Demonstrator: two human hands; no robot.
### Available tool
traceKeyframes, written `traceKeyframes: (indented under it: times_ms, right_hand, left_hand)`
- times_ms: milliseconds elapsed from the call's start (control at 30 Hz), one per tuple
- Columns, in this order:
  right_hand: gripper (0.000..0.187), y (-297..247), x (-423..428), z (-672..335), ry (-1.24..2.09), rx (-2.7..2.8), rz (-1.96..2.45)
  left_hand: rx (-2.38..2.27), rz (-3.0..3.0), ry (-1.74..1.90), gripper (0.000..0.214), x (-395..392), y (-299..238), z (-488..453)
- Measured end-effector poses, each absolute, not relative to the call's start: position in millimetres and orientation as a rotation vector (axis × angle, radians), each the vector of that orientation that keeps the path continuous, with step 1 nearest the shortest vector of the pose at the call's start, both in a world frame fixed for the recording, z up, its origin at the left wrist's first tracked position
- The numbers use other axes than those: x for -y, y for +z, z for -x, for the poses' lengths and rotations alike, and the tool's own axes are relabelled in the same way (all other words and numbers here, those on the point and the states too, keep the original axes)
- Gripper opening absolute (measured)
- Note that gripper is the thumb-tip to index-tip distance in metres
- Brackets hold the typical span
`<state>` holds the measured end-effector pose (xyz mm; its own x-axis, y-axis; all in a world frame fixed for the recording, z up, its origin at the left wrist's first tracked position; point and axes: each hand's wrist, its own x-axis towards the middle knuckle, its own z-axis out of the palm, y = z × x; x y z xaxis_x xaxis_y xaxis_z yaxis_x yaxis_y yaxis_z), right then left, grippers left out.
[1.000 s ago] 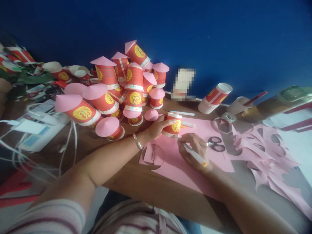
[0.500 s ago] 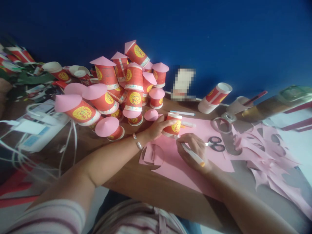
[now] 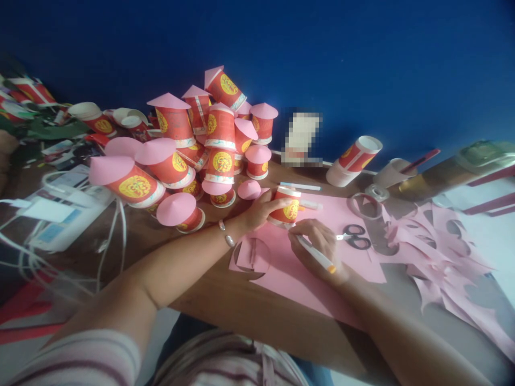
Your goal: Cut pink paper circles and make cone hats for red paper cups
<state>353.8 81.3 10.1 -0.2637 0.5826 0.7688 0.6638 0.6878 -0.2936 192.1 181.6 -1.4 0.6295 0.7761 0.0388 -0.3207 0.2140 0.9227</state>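
My left hand [image 3: 257, 210] presses a red paper cup [image 3: 286, 206] with a yellow emblem upside down on a pink paper sheet [image 3: 298, 262]. Its fingers wrap round the cup's side. My right hand [image 3: 317, 246] grips a white pen [image 3: 317, 254] with an orange end, its tip at the base of the cup on the sheet. A round hole is cut out of the sheet to the left of my right hand.
A heap of red cups with pink cone lids [image 3: 193, 150] lies behind my left hand. Black-handled scissors [image 3: 354, 236], a tape roll [image 3: 362, 206], another red cup [image 3: 354, 158] and pink paper scraps [image 3: 442, 246] lie on the right. White cables [image 3: 60, 214] lie left.
My right hand with the pen has shifted slightly left and up round the base of the cup. My left hand and the cup have stayed in place.
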Motion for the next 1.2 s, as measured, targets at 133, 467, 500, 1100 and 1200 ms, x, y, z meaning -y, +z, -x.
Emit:
traceKeyframes:
  times_ms: [133, 467, 500, 1100, 1200]
  right_hand:
    - [0.018, 6.6, -81.9, -355.1, -0.115, 1.944, 0.982]
    - [0.018, 7.1, -81.7, -355.2, -0.175, 1.905, 1.041]
    - [0.018, 7.7, -81.6, -354.9, -0.179, 1.903, 1.045]
    - [0.019, 4.6, -82.2, -356.7, -0.168, 1.916, 1.024]
    - [0.019, 7.1, -82.4, -356.6, -0.156, 1.925, 1.010]
  left_hand:
    - [-0.511, -1.117, 0.813, 0.027, -181.8, -1.4, -191.4]
    - [-0.494, -1.132, 0.800, 0.029, -182.5, -0.8, -190.2]
    - [-0.493, -1.138, 0.798, 0.030, -182.7, -0.7, -190.1]
    - [-0.507, -1.131, 0.798, 0.027, -181.7, 1.1, -189.0]
    - [-0.513, -1.168, 0.790, 0.032, -182.7, 1.5, -189.0]
